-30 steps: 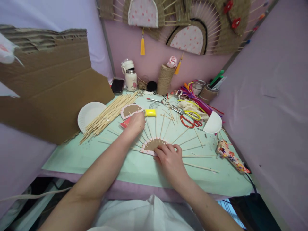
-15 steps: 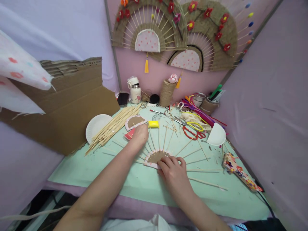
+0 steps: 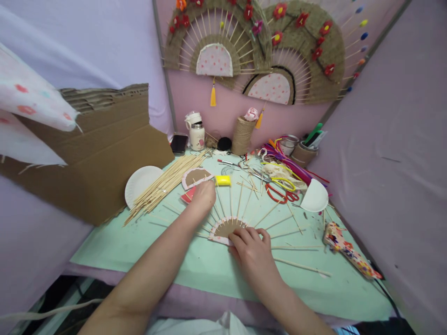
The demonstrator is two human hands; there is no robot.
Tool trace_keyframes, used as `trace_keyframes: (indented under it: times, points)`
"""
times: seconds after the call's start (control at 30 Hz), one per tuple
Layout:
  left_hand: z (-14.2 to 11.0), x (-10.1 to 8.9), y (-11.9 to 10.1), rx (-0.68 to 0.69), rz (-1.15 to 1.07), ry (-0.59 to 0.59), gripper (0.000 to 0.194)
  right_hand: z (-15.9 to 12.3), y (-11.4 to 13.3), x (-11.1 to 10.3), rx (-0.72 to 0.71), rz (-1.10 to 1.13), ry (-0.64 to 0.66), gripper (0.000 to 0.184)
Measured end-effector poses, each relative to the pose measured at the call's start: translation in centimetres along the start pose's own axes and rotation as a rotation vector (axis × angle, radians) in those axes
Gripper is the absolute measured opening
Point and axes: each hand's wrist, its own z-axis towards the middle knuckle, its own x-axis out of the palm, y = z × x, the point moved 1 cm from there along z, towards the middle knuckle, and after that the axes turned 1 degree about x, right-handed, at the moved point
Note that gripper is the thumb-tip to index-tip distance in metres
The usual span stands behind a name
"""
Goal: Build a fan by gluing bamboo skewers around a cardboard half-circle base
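Observation:
A small cardboard half-circle (image 3: 223,230) with a pink-dotted cloth border lies near the table's front, thin wooden sticks (image 3: 239,204) fanning out from it. My right hand (image 3: 252,246) grips its right part, fingers bent over the top and thumb by the straight lower edge. Beyond the fan's left side, my left hand (image 3: 205,195) is closed among the stick ends; its fingertips are hidden, so what they pinch cannot be made out. Just past this hand are a second cloth-edged half-circle (image 3: 196,176), a red piece (image 3: 188,195) and a yellow packet (image 3: 222,180).
A stick bundle (image 3: 164,186) lies over a paper plate (image 3: 134,184) at left. Scissors (image 3: 279,191), a half plate (image 3: 314,195) and a corded glue gun (image 3: 351,251) lie at right. Twine (image 3: 243,135) and a bottle (image 3: 196,132) stand behind. Cardboard (image 3: 115,153) leans at left.

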Motion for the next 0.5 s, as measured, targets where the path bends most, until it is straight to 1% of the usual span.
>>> trace_keyframes:
  times: [0.13, 0.27, 0.5]
  points:
    - [-0.2, -0.1, -0.1, 0.024, -0.018, -0.011, 0.029, 0.1, 0.0, 0.0, 0.005, 0.014, 0.011, 0.009]
    - [-0.1, 0.1, 0.1, 0.034, -0.008, 0.012, 0.025, 0.1, 0.1, -0.2, 0.007, 0.031, 0.019, 0.009]
    - [0.1, 0.0, 0.0, 0.021, 0.017, 0.041, 0.028, 0.7, 0.3, -2.1, 0.011, 0.104, 0.024, 0.019]
